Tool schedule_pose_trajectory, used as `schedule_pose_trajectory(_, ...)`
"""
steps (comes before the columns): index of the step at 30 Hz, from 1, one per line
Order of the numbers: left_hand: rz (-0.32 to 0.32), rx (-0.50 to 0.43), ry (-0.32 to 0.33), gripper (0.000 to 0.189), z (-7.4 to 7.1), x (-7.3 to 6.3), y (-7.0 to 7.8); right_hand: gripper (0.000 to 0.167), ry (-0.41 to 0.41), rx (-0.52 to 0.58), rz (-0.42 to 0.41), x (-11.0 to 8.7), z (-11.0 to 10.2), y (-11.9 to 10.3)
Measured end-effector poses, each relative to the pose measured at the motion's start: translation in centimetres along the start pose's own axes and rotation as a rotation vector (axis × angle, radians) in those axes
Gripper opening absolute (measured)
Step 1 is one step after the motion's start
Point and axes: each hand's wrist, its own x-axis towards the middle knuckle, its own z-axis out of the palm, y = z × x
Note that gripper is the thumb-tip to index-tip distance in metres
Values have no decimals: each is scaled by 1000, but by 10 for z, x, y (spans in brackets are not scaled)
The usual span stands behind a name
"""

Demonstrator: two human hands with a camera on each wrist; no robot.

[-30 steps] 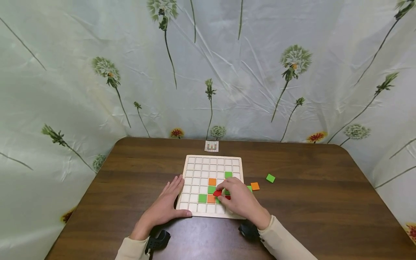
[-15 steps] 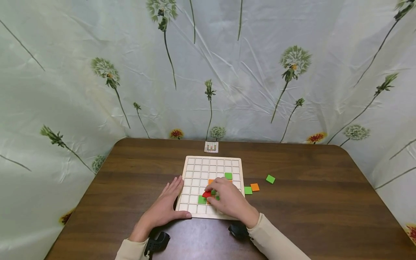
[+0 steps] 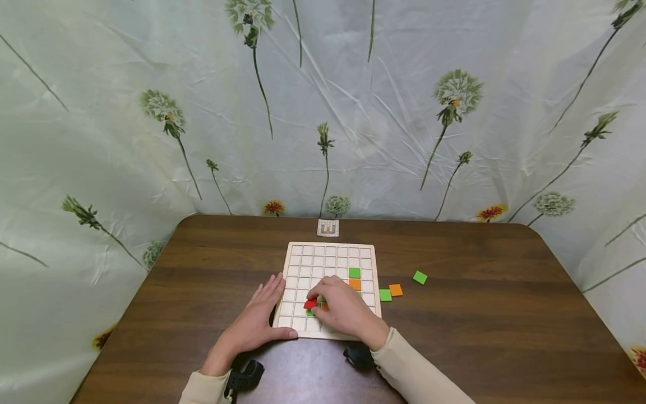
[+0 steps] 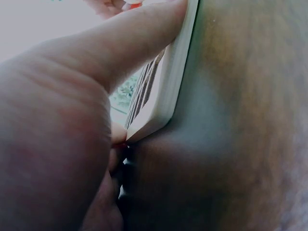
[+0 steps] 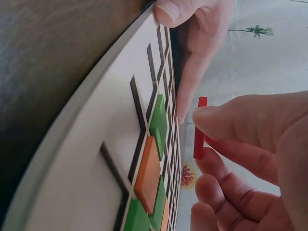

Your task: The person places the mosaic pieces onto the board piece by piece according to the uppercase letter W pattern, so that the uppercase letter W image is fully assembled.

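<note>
A pale wooden grid board (image 3: 309, 261) lies on the table, some of its cells filled with green and orange square tiles. My right hand (image 3: 348, 308) pinches a red square tile (image 3: 310, 303) between thumb and fingers over the lower left part of the board. In the right wrist view the red tile (image 5: 199, 139) stands on edge in the fingertips, apart from the board, near a seated green tile (image 5: 158, 121) and an orange tile (image 5: 148, 174). My left hand (image 3: 257, 317) rests at the board's near left corner, fingers straight along its side, thumb on the front edge. My right hand covers several cells.
To the board's right lie a loose green tile (image 3: 386, 295), an orange tile (image 3: 396, 290) and another green tile (image 3: 420, 277). A small printed card with a coloured grid pattern (image 3: 328, 228) lies at the back of the brown table (image 3: 484, 314). Flower-patterned cloth hangs behind.
My right hand has moved left across the board with the red tile, uncovering an orange tile and part of a green one on the board's right side. My left hand stays put.
</note>
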Motion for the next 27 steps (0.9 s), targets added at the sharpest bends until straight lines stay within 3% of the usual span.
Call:
schedule_pose_trajectory(11,6,6,3,119,-1,0,1,17,-55,-15,-32,11,8,-4)
schedule_pose_trajectory(19,0,-1,-6,120,-1,0,1,19,-51,-1,-68,15,10,-4)
schedule_pose_trajectory(27,0,1,-3,119,-2,0,1,23,-78,25,-55,19,13,-4)
